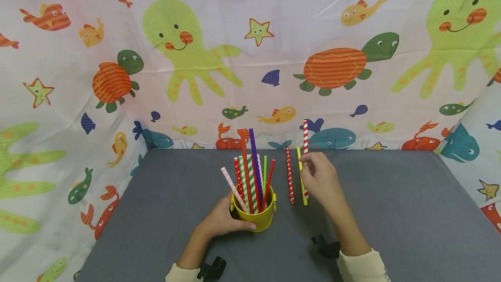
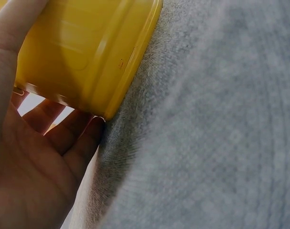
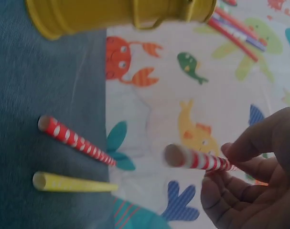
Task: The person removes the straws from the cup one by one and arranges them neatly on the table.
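My left hand (image 1: 224,219) holds a small yellow bucket (image 1: 264,220) around its side, thumb across the front; the left wrist view shows fingers curled along the bucket wall. Paper straws stand in the bucket: a pale pink one (image 1: 231,182), a purple one (image 1: 254,156), green-striped ones and several others. To the right, my right hand (image 1: 322,182) pinches a red-and-white striped straw (image 3: 202,161) between thumb and fingers, held raised off the table. Just left of that hand lie a yellow straw (image 3: 73,182) and a red straw with white dots (image 1: 289,177), side by side.
A dark grey cloth (image 1: 391,212) covers the table. Behind it and along both sides hangs a white curtain (image 1: 231,55) printed with sea animals. Black wrist straps (image 1: 212,269) sit at both cuffs.
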Available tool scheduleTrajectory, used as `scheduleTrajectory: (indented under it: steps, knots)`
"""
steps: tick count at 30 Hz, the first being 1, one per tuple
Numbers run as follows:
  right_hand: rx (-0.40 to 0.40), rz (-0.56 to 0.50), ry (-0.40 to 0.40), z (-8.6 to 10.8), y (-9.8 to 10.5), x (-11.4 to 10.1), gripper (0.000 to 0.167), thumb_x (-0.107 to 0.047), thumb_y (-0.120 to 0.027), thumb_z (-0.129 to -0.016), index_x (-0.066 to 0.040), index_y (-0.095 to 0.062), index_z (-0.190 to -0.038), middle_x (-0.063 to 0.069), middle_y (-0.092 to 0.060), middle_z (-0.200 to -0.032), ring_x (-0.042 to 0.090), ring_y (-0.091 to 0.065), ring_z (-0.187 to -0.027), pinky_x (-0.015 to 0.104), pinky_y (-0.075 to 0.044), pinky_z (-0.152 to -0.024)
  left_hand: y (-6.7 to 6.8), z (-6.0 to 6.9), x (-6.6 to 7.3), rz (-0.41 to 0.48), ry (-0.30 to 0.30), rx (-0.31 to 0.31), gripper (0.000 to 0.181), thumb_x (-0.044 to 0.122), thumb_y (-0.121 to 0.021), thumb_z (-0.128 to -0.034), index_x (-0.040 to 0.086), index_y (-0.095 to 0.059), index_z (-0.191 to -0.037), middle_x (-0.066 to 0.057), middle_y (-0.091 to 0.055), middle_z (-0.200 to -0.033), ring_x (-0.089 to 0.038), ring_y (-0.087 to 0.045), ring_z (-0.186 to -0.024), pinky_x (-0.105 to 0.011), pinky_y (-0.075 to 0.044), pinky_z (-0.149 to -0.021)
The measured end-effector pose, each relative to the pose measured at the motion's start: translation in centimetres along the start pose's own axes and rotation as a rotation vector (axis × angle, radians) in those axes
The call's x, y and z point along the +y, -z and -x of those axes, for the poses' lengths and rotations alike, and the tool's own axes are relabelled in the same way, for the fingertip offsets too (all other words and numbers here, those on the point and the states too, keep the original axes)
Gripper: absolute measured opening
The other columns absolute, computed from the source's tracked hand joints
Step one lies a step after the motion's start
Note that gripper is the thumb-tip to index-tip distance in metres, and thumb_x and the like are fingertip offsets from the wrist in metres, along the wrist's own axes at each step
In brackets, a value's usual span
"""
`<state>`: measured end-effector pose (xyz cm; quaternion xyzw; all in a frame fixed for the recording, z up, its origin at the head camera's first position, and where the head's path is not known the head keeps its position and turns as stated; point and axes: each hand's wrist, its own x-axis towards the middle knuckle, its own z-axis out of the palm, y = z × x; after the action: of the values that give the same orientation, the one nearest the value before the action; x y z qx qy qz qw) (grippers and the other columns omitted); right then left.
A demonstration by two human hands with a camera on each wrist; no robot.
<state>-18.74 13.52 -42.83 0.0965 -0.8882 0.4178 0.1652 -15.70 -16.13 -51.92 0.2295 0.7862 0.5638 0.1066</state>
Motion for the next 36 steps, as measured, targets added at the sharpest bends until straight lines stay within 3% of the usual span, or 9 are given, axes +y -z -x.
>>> scheduleTrajectory:
  steps: [5,13,24,36]
  knots:
    - [-0.102,0.084,-0.122,-0.7,0.3,1.5,0.024,0.001,-0.052,-0.090,0.004,-0.066,-0.110,0.016,-0.057,-0.100,0.029,-0.053,-0.085,0.044,-0.047,-0.072,0.0,0.1,0.0,-0.004,0.011,0.004,0.094,0.027,-0.092,-0.0737,0.027,-0.038,-0.150,0.011,-0.060,-0.132,-0.014,-0.058,-0.118,-0.035,-0.045,-0.102]
    - [-0.216,0.178,-0.214,-1.5,-0.1,3.7,0.025,0.003,-0.058,-0.088,0.007,-0.066,-0.110,0.020,-0.056,-0.101,0.031,-0.053,-0.084,0.043,-0.049,-0.067,0.0,0.0,0.0,0.004,0.014,0.000,0.092,0.026,-0.092,-0.0742,0.030,-0.039,-0.149,0.011,-0.061,-0.132,-0.014,-0.058,-0.118,-0.035,-0.044,-0.103]
    - [-0.400,0.303,-0.210,-2.7,-1.1,6.3,0.031,0.009,-0.056,-0.077,0.008,-0.069,-0.105,0.022,-0.062,-0.101,0.034,-0.056,-0.089,0.051,-0.049,-0.075,0.0,0.0,0.0,0.006,0.021,-0.006,0.095,0.028,-0.091,-0.0752,0.031,-0.035,-0.151,0.011,-0.060,-0.133,-0.013,-0.058,-0.118,-0.036,-0.044,-0.103]
    - [-0.453,0.325,-0.212,-3.2,-1.5,6.6,0.031,0.008,-0.059,-0.076,0.009,-0.069,-0.106,0.023,-0.065,-0.104,0.035,-0.058,-0.091,0.054,-0.050,-0.083,0.0,0.2,0.2,-0.007,0.008,-0.006,0.091,0.030,-0.091,-0.0751,0.029,-0.038,-0.149,0.011,-0.061,-0.131,-0.014,-0.058,-0.117,-0.036,-0.044,-0.103]
